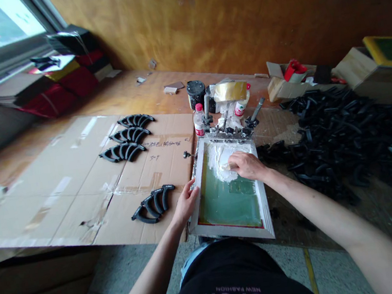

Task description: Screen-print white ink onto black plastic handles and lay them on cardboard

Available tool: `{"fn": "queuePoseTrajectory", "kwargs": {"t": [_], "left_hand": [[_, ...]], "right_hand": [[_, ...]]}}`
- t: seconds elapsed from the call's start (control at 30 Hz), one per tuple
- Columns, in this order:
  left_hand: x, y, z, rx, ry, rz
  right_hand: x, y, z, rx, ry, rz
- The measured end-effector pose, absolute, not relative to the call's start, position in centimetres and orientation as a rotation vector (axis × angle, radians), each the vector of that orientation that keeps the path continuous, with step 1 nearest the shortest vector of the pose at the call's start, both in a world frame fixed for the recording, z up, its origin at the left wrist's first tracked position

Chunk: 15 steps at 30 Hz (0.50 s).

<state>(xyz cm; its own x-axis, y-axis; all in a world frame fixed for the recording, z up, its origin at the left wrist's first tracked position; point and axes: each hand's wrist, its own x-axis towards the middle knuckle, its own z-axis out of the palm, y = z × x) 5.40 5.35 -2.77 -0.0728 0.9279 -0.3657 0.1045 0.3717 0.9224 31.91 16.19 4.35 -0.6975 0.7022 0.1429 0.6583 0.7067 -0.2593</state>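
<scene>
A framed green screen (228, 203) lies in front of me, with white paste (218, 161) spread over its far part. My right hand (247, 165) is closed on a small pale scraper (227, 166) that touches the paste. At the frame's left edge is my left hand (188, 200), its fingers bent against the rim; whether they grip it is hard to tell. Metal clamps (230, 132) hold the far side of the frame. Left of it, curved black parts (155, 204) lie in a fanned group on cardboard (87, 183), with several more groups farther back.
A large heap of black parts (327, 137) lies to the right. Behind the frame stand a red-capped bottle (198, 120), a black tub (196, 94) and a tape roll (231, 91). Open boxes (364, 67) are at the back right, red stacks (79, 81) at the back left.
</scene>
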Motion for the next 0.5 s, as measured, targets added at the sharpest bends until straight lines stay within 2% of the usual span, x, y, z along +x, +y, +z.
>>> {"fn": "queuePoseTrajectory", "kwargs": {"t": [0.1,0.23,0.37,0.5], "left_hand": [[5.4,5.2,-2.3,0.941,1.486,0.900],[5.5,5.1,-1.6,0.902,1.473,0.912],[5.2,5.0,0.3,0.919,1.463,0.893],[4.9,5.2,4.2,0.967,1.392,0.929]], "right_hand": [[31.9,15.3,2.9,-1.078,-2.621,0.167],[32.4,14.7,2.9,-0.982,-2.674,0.242],[31.6,18.2,5.1,-1.221,-2.516,0.250],[32.2,22.5,7.3,-1.478,-2.307,0.121]]}}
